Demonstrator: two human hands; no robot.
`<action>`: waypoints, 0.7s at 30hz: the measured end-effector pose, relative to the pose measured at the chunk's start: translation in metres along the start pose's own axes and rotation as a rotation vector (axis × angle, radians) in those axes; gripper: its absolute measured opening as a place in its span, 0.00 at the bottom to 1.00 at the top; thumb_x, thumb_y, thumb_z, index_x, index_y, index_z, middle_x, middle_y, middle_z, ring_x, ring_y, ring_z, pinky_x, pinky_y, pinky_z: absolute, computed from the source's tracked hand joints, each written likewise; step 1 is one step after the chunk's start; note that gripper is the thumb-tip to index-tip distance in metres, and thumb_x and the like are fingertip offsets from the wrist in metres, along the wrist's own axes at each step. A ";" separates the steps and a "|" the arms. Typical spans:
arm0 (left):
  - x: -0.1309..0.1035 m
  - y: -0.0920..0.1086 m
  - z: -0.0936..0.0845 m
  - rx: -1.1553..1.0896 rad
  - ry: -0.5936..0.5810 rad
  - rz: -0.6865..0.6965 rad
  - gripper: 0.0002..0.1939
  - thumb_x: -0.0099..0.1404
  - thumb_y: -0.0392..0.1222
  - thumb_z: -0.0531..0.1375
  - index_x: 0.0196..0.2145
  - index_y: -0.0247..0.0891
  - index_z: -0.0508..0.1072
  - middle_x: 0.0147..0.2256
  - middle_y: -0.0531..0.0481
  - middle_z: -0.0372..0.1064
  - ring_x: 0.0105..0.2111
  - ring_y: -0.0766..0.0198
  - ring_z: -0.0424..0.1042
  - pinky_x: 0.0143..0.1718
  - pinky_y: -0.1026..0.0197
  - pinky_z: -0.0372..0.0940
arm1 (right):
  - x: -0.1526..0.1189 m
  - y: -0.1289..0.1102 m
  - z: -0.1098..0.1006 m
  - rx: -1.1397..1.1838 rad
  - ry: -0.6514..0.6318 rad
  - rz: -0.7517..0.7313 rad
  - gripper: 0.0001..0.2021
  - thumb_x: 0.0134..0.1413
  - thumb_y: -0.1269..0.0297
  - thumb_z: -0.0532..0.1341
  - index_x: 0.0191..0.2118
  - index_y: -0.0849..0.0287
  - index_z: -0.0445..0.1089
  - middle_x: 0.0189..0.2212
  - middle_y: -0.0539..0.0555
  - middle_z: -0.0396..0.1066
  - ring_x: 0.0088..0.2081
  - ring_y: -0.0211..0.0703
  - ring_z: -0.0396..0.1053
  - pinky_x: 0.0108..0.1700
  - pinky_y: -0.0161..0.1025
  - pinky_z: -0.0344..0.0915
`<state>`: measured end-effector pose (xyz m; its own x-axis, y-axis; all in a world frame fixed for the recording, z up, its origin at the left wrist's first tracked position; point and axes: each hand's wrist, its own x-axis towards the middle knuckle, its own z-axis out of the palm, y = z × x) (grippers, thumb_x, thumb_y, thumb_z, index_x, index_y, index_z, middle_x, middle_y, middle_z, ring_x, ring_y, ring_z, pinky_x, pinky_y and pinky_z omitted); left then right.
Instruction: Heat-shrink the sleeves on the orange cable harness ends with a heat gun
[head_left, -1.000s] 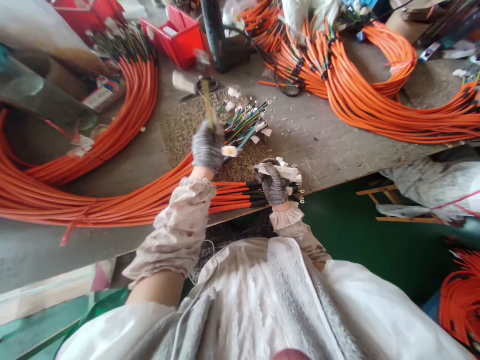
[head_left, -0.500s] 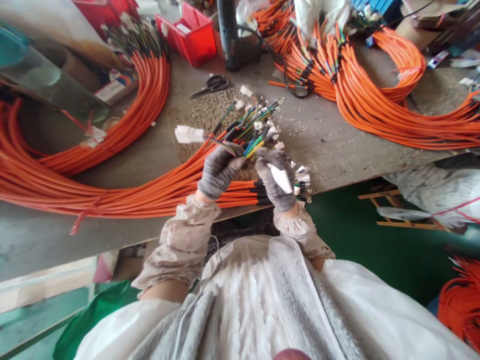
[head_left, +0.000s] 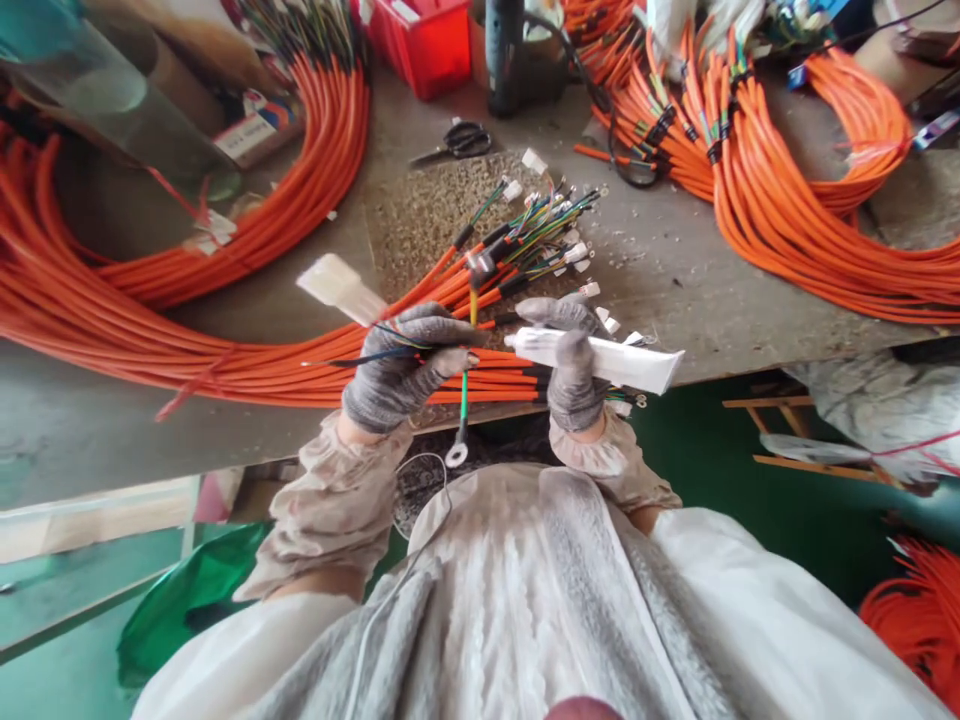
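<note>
Head view: bench (head_left: 660, 240) shifted slightly in frame vs 0.5 s ago. Orange cable bundle (head_left: 247, 370) laid along its near edge, below and behind both hands. Left hand (head_left: 382, 385): wires pinched in closed fingers; right hand (head_left: 576, 400): fingers wrapped around white tube (head_left: 634, 367). Tube was steeply tilted against the palm, now turned near level across the fingers, nozzle aimed at left fingertips, small gap left. White connector (head_left: 330, 282) stuck out past the back of left hand. Wires were bunched between hands, now fanned out: yellow wire (head_left: 473, 306) up, green wire (head_left: 464, 393) down from left fingertips. Ring terminal (head_left: 456, 455) hung at green wire's end, below fingers, untouched.
</note>
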<state>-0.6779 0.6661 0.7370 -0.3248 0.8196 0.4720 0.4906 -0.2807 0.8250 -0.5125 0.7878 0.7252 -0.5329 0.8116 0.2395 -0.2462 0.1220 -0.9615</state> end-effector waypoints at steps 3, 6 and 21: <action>-0.009 -0.006 0.002 -0.097 0.060 0.039 0.31 0.64 0.56 0.76 0.62 0.50 0.79 0.32 0.52 0.71 0.28 0.63 0.67 0.31 0.59 0.68 | -0.003 0.017 0.013 0.103 0.068 0.029 0.16 0.64 0.44 0.65 0.41 0.52 0.72 0.30 0.46 0.72 0.26 0.35 0.70 0.32 0.35 0.76; -0.012 -0.015 0.010 -0.149 0.081 0.066 0.39 0.60 0.56 0.78 0.66 0.53 0.73 0.28 0.56 0.63 0.24 0.66 0.62 0.27 0.61 0.65 | -0.009 0.032 0.023 0.111 0.051 0.056 0.17 0.60 0.44 0.70 0.41 0.51 0.69 0.32 0.46 0.72 0.30 0.36 0.73 0.37 0.35 0.78; 0.046 0.000 0.018 -0.209 0.145 0.007 0.17 0.72 0.62 0.65 0.34 0.50 0.83 0.31 0.50 0.73 0.25 0.62 0.69 0.29 0.50 0.72 | -0.007 0.045 0.014 -0.367 -0.085 -0.233 0.07 0.68 0.56 0.66 0.44 0.52 0.77 0.44 0.57 0.82 0.48 0.51 0.79 0.59 0.50 0.74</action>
<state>-0.6786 0.7123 0.7529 -0.4420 0.7415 0.5048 0.3202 -0.3952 0.8610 -0.5316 0.7798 0.6823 -0.5654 0.6904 0.4513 -0.0722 0.5036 -0.8609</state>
